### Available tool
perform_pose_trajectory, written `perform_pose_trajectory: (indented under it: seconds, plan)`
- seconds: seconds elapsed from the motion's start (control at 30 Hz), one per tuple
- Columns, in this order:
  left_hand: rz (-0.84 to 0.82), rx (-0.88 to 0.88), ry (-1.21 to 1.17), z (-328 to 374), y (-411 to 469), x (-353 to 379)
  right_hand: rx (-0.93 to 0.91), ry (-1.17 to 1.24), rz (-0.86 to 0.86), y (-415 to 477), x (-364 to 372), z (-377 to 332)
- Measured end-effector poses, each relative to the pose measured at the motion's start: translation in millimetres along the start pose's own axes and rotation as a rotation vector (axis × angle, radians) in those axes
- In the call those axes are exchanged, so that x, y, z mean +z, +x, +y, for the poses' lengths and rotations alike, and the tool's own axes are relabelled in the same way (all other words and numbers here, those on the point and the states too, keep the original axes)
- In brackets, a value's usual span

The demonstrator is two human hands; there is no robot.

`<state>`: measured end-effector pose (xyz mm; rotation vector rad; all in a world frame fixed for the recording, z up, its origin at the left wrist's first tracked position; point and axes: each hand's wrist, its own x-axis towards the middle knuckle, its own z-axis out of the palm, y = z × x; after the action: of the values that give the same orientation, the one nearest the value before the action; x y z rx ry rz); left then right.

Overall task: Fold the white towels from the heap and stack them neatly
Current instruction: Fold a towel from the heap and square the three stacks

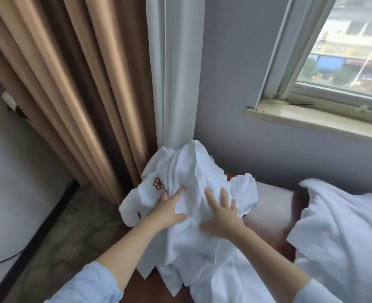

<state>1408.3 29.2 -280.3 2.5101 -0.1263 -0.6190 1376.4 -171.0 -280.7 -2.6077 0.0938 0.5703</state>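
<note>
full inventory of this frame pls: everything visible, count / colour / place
towel heap: one, white, centre, on the wooden top
emblem: one, red, on a towel at the heap's left
loose cloth: one, white, right
cushion: one, pale pink, between heap and loose cloth
wooden top: one, red-brown, bottom centre
brown curtain: one, tan-brown, upper left
sheer curtain: one, white, behind the heap
window: one, white frame, upper right
sill: one, cream, under the window
carpet: one, grey-green, lower left
cable: one, black, far left
sleeves: two, light blue, bottom
left hand: one, grips a fold of the heap
right hand: one, flat on the heap, fingers spread
</note>
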Motion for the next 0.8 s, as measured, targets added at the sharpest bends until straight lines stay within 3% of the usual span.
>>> perform_pose_trajectory:
  seconds: [0.5,0.63,0.8]
  plan:
    - [0.001,0.027,0.028,-41,76,-25,-0.047,0.088,0.013,69,12,-25]
    - [-0.012,0.009,0.027,-38,72,-30,-0.054,0.099,0.02,71,15,-24]
    - [0.088,-0.065,0.157,-16,47,-21,-0.112,0.132,-0.017,53,4,-10]
